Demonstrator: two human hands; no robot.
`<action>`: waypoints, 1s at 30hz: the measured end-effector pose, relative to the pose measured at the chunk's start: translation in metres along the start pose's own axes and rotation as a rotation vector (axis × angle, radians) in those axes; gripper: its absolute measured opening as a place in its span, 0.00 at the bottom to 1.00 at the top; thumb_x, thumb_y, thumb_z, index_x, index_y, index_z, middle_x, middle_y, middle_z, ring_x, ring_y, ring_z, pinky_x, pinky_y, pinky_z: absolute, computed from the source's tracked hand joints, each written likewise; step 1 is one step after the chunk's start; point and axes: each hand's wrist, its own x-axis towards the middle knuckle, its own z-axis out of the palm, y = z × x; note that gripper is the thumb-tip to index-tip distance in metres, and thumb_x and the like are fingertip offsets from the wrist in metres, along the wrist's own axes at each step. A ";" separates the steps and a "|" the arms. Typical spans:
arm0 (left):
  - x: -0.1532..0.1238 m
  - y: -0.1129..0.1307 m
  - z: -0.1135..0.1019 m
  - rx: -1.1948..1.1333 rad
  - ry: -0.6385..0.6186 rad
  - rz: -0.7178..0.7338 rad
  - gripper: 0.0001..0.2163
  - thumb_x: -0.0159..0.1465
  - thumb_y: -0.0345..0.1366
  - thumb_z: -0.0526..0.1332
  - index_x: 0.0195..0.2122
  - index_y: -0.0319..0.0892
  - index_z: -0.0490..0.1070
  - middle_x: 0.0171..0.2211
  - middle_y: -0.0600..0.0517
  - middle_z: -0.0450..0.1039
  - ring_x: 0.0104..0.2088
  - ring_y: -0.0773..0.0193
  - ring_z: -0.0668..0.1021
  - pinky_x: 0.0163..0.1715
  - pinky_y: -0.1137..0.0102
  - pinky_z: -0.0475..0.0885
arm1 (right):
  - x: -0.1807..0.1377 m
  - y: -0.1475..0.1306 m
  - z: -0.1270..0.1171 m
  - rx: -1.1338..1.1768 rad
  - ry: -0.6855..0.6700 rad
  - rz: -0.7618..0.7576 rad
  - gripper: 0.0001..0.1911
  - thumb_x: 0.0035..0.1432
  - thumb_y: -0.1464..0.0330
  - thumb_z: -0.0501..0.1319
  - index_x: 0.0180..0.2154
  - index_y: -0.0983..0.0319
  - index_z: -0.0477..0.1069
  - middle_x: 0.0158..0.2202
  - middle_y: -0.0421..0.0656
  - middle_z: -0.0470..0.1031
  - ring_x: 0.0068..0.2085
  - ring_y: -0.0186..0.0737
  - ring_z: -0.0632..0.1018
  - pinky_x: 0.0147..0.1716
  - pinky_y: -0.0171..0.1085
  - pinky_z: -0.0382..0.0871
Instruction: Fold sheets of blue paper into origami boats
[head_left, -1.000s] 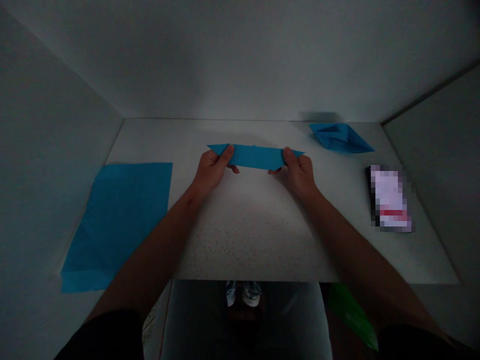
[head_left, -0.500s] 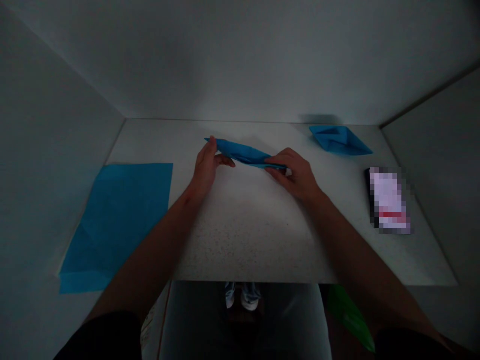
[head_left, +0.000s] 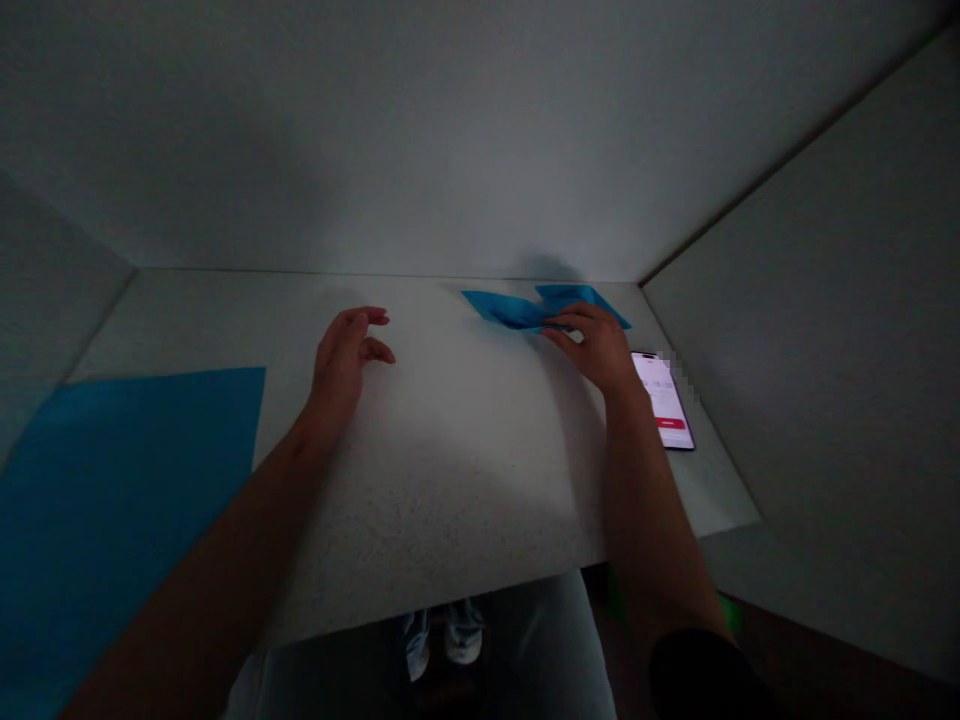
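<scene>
My right hand (head_left: 596,345) pinches the right end of a blue folded paper boat (head_left: 506,308) between thumb and fingers. The boat's left tip points away to the left, just over or on the white table; I cannot tell whether it touches. Right behind that hand lies a second blue paper boat (head_left: 574,294), partly covered by my fingers. My left hand (head_left: 349,355) is apart from the boats, over the table's left half, its fingers curved and parted with nothing between them.
Blue paper sheets (head_left: 150,480) lie at the left of the white table (head_left: 450,450), partly under my left forearm. A phone with a lit screen (head_left: 667,405) rests by my right wrist. Walls rise behind and on both sides.
My left hand has let go of the boat and drawn away to the left. My right hand has carried the boat beside the other one. The view has turned right.
</scene>
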 end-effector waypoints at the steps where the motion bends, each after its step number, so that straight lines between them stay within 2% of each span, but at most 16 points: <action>1: 0.000 0.000 0.000 0.005 0.001 -0.011 0.14 0.71 0.53 0.67 0.42 0.48 0.81 0.48 0.47 0.83 0.27 0.66 0.78 0.27 0.67 0.78 | -0.003 0.008 -0.003 -0.052 0.011 0.064 0.18 0.75 0.50 0.67 0.48 0.54 0.91 0.50 0.51 0.87 0.51 0.59 0.85 0.55 0.58 0.80; 4: -0.001 0.000 0.000 0.032 -0.014 -0.035 0.15 0.71 0.53 0.67 0.39 0.47 0.81 0.48 0.47 0.84 0.25 0.68 0.77 0.27 0.67 0.77 | -0.013 0.022 -0.006 -0.193 0.068 0.248 0.23 0.73 0.45 0.67 0.47 0.54 0.91 0.51 0.54 0.85 0.54 0.63 0.82 0.58 0.63 0.75; 7: -0.001 0.000 -0.002 0.052 -0.029 -0.044 0.15 0.72 0.53 0.67 0.38 0.47 0.80 0.48 0.47 0.85 0.24 0.68 0.77 0.28 0.67 0.77 | -0.018 0.024 -0.006 -0.278 0.170 0.400 0.24 0.72 0.44 0.67 0.47 0.56 0.89 0.55 0.58 0.80 0.60 0.68 0.76 0.61 0.69 0.70; 9: -0.001 -0.001 -0.003 0.050 -0.035 -0.040 0.15 0.72 0.52 0.67 0.38 0.47 0.80 0.48 0.47 0.85 0.25 0.67 0.77 0.28 0.66 0.77 | -0.016 0.019 -0.007 -0.299 0.260 0.468 0.23 0.72 0.46 0.68 0.46 0.58 0.87 0.60 0.60 0.76 0.64 0.71 0.72 0.63 0.72 0.66; 11: -0.001 -0.002 -0.004 0.050 -0.046 -0.033 0.15 0.72 0.53 0.67 0.38 0.46 0.81 0.48 0.47 0.85 0.25 0.67 0.77 0.29 0.67 0.77 | -0.011 0.007 -0.005 -0.285 0.329 0.463 0.20 0.72 0.49 0.68 0.45 0.58 0.85 0.61 0.61 0.73 0.64 0.73 0.70 0.64 0.73 0.63; 14: 0.000 -0.002 -0.005 0.073 -0.059 -0.024 0.17 0.71 0.55 0.68 0.39 0.45 0.81 0.47 0.47 0.86 0.26 0.68 0.77 0.29 0.68 0.76 | -0.002 -0.025 0.006 -0.205 0.314 0.275 0.17 0.75 0.51 0.64 0.45 0.57 0.82 0.57 0.58 0.75 0.61 0.69 0.71 0.61 0.67 0.65; 19: -0.002 -0.001 0.001 0.156 -0.121 0.019 0.23 0.71 0.62 0.66 0.40 0.44 0.80 0.39 0.48 0.83 0.26 0.67 0.76 0.30 0.68 0.76 | 0.005 -0.085 0.044 -0.058 0.045 -0.111 0.16 0.79 0.54 0.62 0.42 0.55 0.82 0.47 0.50 0.81 0.51 0.55 0.76 0.53 0.53 0.63; 23: -0.006 0.018 0.005 0.285 -0.153 0.067 0.25 0.73 0.64 0.62 0.44 0.44 0.80 0.38 0.47 0.82 0.33 0.63 0.81 0.37 0.66 0.79 | 0.006 -0.096 0.063 0.099 -0.160 -0.295 0.15 0.79 0.57 0.64 0.40 0.56 0.82 0.44 0.47 0.83 0.46 0.49 0.78 0.49 0.49 0.60; 26: -0.011 0.060 -0.015 0.553 -0.240 0.193 0.19 0.74 0.56 0.65 0.50 0.45 0.80 0.45 0.46 0.85 0.44 0.58 0.85 0.50 0.63 0.82 | 0.008 -0.085 0.067 0.185 -0.175 -0.280 0.15 0.77 0.58 0.64 0.38 0.57 0.81 0.41 0.47 0.84 0.45 0.49 0.79 0.48 0.49 0.59; 28: -0.019 0.094 -0.048 0.784 -0.254 0.262 0.18 0.76 0.54 0.63 0.54 0.46 0.81 0.51 0.45 0.85 0.50 0.55 0.85 0.58 0.58 0.81 | 0.009 -0.077 0.069 0.235 -0.166 -0.247 0.15 0.76 0.57 0.64 0.38 0.57 0.80 0.38 0.46 0.84 0.42 0.49 0.79 0.47 0.49 0.60; 30: -0.034 0.119 -0.095 1.031 -0.234 0.234 0.19 0.77 0.54 0.61 0.57 0.48 0.81 0.56 0.44 0.84 0.57 0.49 0.83 0.64 0.52 0.79 | 0.011 -0.073 0.069 0.276 -0.172 -0.215 0.15 0.75 0.56 0.64 0.37 0.57 0.80 0.36 0.45 0.83 0.38 0.48 0.79 0.46 0.49 0.61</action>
